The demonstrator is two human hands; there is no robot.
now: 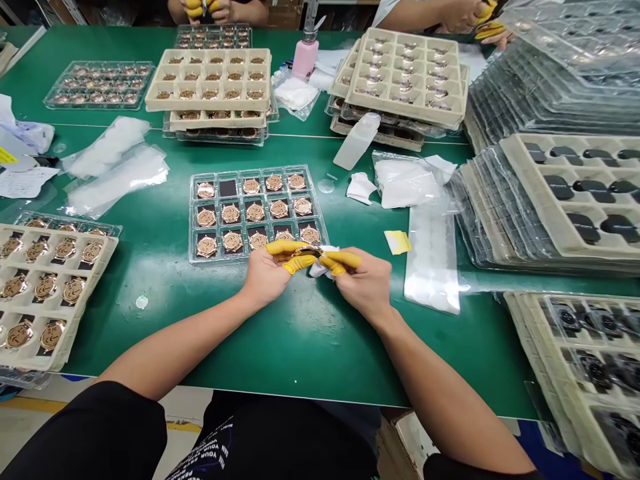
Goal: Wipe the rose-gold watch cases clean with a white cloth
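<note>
Both hands are raised just in front of a clear plastic tray point(320, 200) and wear yellow finger cots. My left hand point(270, 275) pinches a watch case point(308, 251), seen nearly edge-on with a dark side. My right hand point(364, 279) is closed on a white cloth point(319, 269), its fingertips against the watch case. Rose-gold watch cases point(255, 212) lie in the tray on dark pads. One pocket in its far row shows only a black pad point(228, 189). Fingers hide part of the held case.
Beige trays of watch cases point(40, 287) stand at left, with more stacks point(210, 80) at the back. Tall tray stacks point(525, 200) line the right side. Plastic sleeves point(433, 260), a white bottle point(357, 141) and a pink bottle point(305, 57) lie about. Co-workers' gloved hands point(207, 8) show opposite.
</note>
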